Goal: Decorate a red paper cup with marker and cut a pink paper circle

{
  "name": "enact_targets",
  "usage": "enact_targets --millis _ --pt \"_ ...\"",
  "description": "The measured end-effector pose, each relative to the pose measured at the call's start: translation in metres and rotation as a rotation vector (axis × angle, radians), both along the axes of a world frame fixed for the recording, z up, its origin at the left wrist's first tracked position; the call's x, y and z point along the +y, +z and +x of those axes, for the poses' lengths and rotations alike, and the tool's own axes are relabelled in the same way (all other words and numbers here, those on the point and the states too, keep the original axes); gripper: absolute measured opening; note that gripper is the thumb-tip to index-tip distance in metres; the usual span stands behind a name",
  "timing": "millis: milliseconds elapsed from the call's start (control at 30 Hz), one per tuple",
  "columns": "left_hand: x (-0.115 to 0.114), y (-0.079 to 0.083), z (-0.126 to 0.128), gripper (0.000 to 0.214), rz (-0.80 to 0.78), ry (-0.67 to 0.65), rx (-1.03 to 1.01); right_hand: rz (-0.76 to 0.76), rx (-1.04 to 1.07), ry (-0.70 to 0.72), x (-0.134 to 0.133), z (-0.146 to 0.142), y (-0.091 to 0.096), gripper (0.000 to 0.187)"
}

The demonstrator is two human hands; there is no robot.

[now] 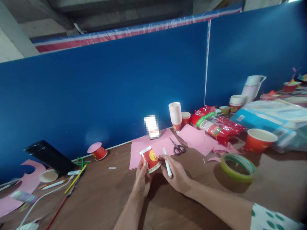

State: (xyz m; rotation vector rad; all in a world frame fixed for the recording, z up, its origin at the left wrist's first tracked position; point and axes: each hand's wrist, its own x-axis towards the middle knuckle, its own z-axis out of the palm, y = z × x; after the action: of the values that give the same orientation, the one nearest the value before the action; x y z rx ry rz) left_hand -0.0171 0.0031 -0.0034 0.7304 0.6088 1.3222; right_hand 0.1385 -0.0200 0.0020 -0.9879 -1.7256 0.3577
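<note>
My left hand [142, 180] is closed around a small red paper cup [150, 158] with a yellow logo, held tilted above the brown table [103, 198]. My right hand [175, 174] grips a white marker [167, 162], its tip pointing up and away, and its fingertips touch the cup's lower rim. Both hands hover just in front of a pink paper sheet [155, 147]. Black-handled scissors [177, 147] lie on that sheet just beyond my right hand.
A green tape roll [238, 168] lies to the right, near a red bowl-shaped cup [260, 140]. Stacked cups [175, 116] and a red packet [216, 126] stand by the blue partition [107, 95]. Left are an upturned red cup [98, 151], pencils [74, 180] and a black box [49, 156].
</note>
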Motion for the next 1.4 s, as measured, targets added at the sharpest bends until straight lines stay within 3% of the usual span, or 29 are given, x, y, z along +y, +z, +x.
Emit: enact_targets --millis 333,533,633,767,900,1167,1400 --pt "0.004 0.002 0.003 0.025 -0.093 0.099 -0.045 0.046 -0.021 -0.022 0.000 0.003 0.002 0.041" --pt "0.009 -0.001 0.002 0.023 -0.134 0.159 -0.046 0.118 -0.118 0.057 -0.004 0.004 0.005 0.044" --pt "0.009 0.001 0.003 0.022 -0.105 0.149 -0.086 0.167 -0.195 0.124 -0.007 0.004 0.006 0.046" --pt "0.004 0.005 0.003 0.026 -0.244 0.145 -0.078 0.189 -0.319 0.184 -0.010 0.003 0.007 0.046" --pt "0.000 0.006 0.002 0.035 -0.224 0.032 -0.063 0.194 -0.379 0.215 -0.011 0.002 0.006 0.044" --pt "0.002 0.000 0.003 0.039 -0.133 0.026 -0.059 0.233 -0.293 0.183 -0.011 0.002 0.007 0.043" --pt "0.001 0.008 0.004 0.040 -0.133 -0.016 -0.117 0.215 -0.164 0.066 -0.009 0.001 0.005 0.040"
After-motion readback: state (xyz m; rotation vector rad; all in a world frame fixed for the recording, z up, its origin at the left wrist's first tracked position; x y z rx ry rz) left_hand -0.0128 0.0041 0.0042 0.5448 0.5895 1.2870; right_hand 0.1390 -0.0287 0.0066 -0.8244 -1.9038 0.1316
